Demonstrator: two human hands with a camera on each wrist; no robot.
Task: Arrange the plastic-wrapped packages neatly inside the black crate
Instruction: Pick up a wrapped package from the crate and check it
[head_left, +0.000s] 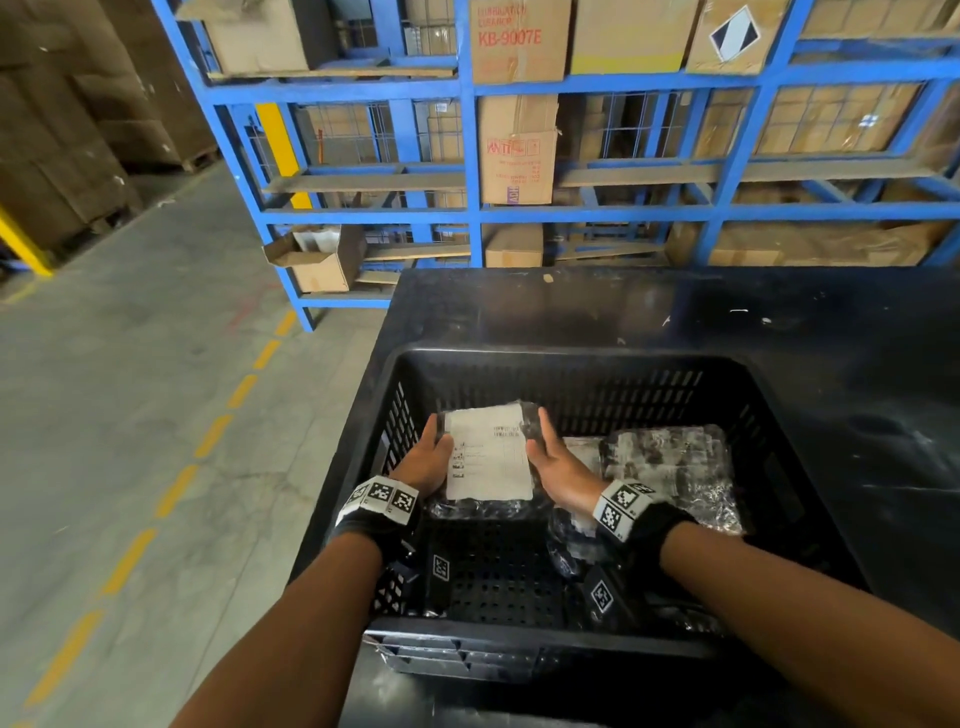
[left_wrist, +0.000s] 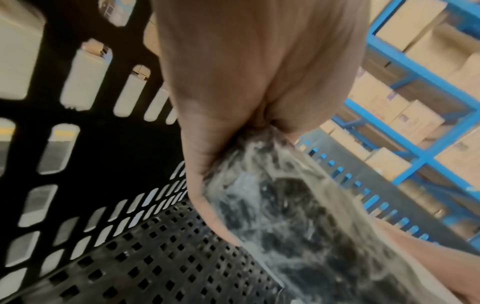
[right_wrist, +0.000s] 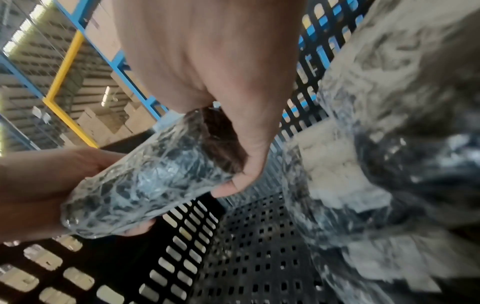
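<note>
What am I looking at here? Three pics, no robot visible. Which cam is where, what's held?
There is no robot: a person works bare-handed, wearing a camera on the head and one on each wrist. The bands with square printed markers on the wrists belong to that rig.

The head view looks down at a black crate standing on a dark table, with blue warehouse shelving behind. The left hand and right hand hold a plastic-wrapped package with a white label by its two sides, above the crate's perforated floor. More wrapped packages lie in the crate's right half.

The wrist views look along each hand. In the right one, the fingers curl under the held package.
</note>
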